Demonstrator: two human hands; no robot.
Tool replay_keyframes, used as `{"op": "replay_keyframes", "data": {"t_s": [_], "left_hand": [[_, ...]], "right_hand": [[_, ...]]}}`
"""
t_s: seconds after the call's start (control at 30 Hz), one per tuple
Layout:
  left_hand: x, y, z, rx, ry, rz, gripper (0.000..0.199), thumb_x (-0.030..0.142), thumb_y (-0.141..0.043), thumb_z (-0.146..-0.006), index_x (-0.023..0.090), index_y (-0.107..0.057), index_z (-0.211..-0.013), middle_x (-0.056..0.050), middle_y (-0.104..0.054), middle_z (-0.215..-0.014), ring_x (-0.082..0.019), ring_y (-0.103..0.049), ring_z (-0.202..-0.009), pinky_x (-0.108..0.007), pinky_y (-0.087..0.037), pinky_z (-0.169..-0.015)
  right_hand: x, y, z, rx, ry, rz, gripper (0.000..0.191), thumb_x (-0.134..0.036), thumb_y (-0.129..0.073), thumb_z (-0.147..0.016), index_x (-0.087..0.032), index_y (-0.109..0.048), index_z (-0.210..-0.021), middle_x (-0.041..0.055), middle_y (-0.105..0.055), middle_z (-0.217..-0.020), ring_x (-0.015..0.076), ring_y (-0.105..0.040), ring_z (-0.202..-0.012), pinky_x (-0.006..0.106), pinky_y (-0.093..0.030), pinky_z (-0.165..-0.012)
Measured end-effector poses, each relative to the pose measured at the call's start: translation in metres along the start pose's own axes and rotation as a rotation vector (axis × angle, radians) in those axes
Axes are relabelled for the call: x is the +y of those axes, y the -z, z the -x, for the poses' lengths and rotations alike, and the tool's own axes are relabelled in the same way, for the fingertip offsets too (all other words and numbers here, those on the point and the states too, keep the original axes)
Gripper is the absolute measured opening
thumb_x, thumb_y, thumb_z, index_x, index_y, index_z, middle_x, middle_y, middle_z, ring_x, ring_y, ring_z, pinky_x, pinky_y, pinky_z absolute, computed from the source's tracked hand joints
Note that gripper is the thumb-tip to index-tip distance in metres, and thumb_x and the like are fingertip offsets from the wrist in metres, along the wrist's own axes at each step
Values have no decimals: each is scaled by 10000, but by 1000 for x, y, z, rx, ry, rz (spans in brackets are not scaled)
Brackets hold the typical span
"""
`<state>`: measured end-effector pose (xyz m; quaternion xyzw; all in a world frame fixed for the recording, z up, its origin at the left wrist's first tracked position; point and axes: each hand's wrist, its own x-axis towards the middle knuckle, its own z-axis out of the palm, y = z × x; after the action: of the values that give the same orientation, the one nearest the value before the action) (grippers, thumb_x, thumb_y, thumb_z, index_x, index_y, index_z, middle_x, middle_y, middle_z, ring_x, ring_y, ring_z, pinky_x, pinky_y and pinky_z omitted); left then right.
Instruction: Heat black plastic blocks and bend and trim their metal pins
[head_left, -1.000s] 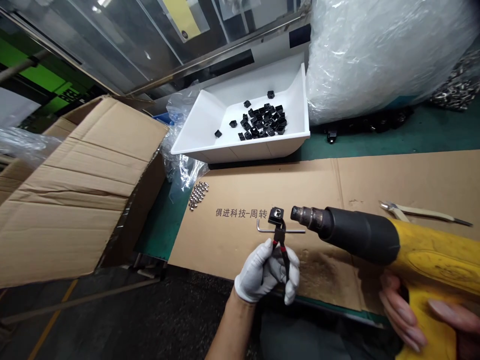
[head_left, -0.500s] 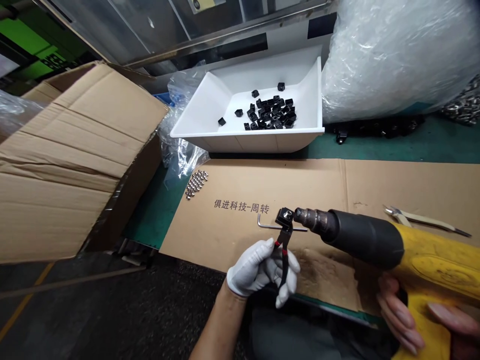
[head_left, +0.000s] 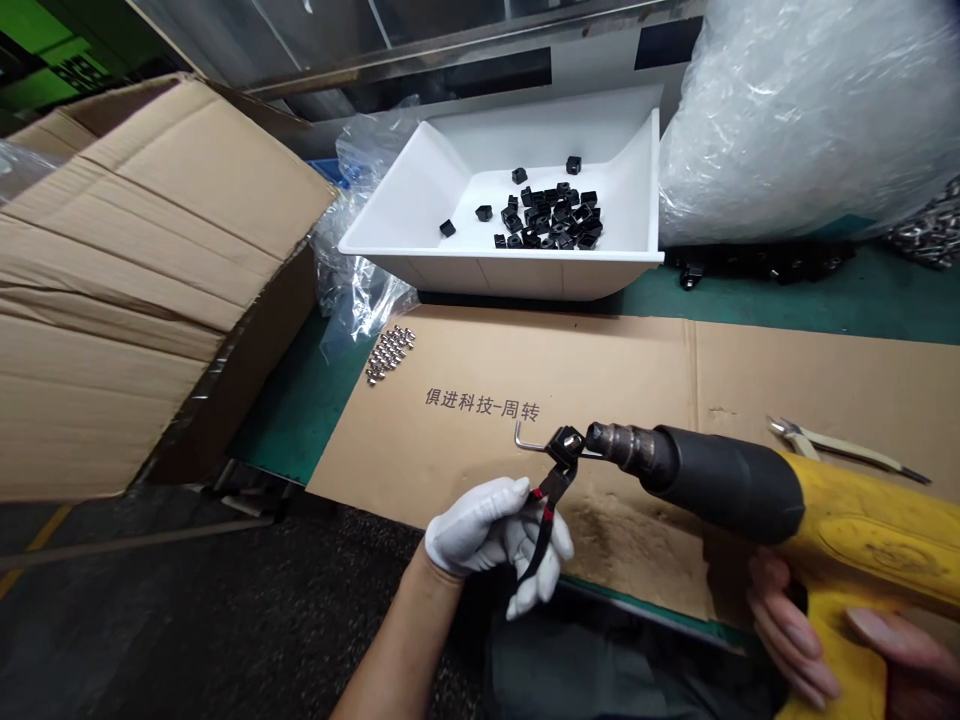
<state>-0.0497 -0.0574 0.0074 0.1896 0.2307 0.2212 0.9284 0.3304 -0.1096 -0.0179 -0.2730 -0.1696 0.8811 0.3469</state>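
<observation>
Black block (head_left: pixel 568 443) sits clamped in pliers (head_left: pixel 546 510), grasped by the gloved left hand (head_left: pixel 487 530), just beside the heat gun (head_left: pixel 727 480) gripped in the bare right hand (head_left: pixel 787 625).

Green-topped workbench (head_left: pixel 862 300) runs across the room; behind it, steel-railed glass panels (head_left: pixel 315 30), bright green panel (head_left: pixel 37 25) beyond at far left. Dark speckled floor (head_left: pixel 187 600) in front of bench, yellow floor line (head_left: pixel 37 530) on it. Big cardboard box (head_left: pixel 150 300) at bench's left end.

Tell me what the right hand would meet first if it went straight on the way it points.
Probably the black block in the pliers, which the heat gun's nozzle aims at, though depth is unclear.
</observation>
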Motion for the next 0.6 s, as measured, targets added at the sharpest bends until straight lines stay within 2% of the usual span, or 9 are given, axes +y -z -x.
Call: {"op": "replay_keyframes", "data": {"t_s": [0.17,0.5,0.6], "left_hand": [[2,1,1,-22,28,26,679,648,-504,-923,18,-735,-1026,-178,-743,-742,-230,-685,-498,-306,-533,-427],[4,1,3,-25,28,9,684,638,-474,-939,9,-725,-1036,-180,-734,-738,-225,-675,-495,-307,-533,-430],[5,1,5,-13,27,1,670,619,-445,-957,14,-721,-1043,-182,-733,-742,-227,-679,-506,-306,-534,-431]], "right_hand": [[0,-11,1,136,5,-24,383,-528,-615,-853,-220,-654,-1077,61,-592,-764,167,-531,-555,314,-421,-515],[-4,-1,0,-14,-20,68,396,-544,-556,-893,-251,-634,-1147,62,-589,-817,184,-539,-599,332,-454,-555],[-4,1,0,-11,-22,94,398,-542,-539,-901,-244,-634,-1147,69,-587,-820,195,-545,-602,343,-456,-556]]}}
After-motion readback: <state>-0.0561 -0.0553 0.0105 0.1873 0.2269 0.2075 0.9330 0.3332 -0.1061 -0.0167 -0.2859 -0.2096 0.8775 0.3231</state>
